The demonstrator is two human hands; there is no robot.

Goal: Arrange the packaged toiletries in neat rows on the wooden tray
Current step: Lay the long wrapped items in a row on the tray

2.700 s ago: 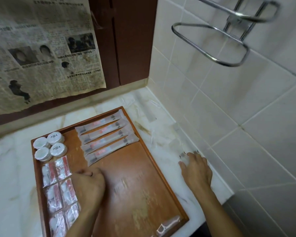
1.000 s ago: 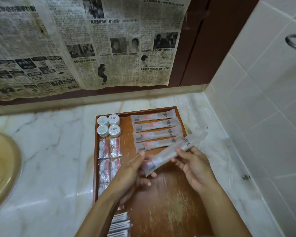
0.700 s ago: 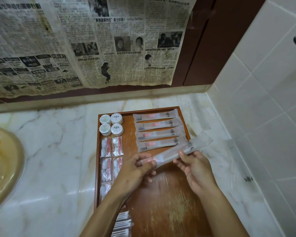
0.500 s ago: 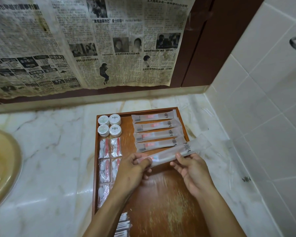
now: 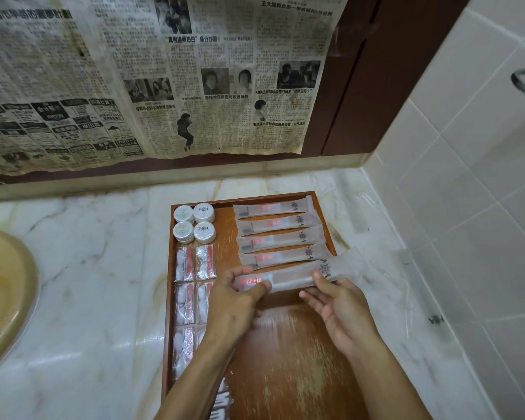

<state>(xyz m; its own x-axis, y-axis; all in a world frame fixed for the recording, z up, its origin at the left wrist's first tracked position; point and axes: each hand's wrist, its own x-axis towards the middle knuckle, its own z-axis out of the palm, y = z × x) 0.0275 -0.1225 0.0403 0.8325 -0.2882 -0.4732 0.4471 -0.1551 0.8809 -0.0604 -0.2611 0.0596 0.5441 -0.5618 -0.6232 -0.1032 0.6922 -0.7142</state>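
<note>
Both hands, left [image 5: 235,301] and right [image 5: 338,309], pinch the frosted, logo-stamped packet [image 5: 297,275] by its ends, now lower, just below four tray-laid [image 5: 168,298] packets [image 5: 278,234].

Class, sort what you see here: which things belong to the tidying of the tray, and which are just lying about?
Belong to the job:
wooden tray
held long packet, gripped by left hand and right hand
four long packets in a row
round white pots
small sachets

Just lying about:
newspaper
basin
marble counter
</note>
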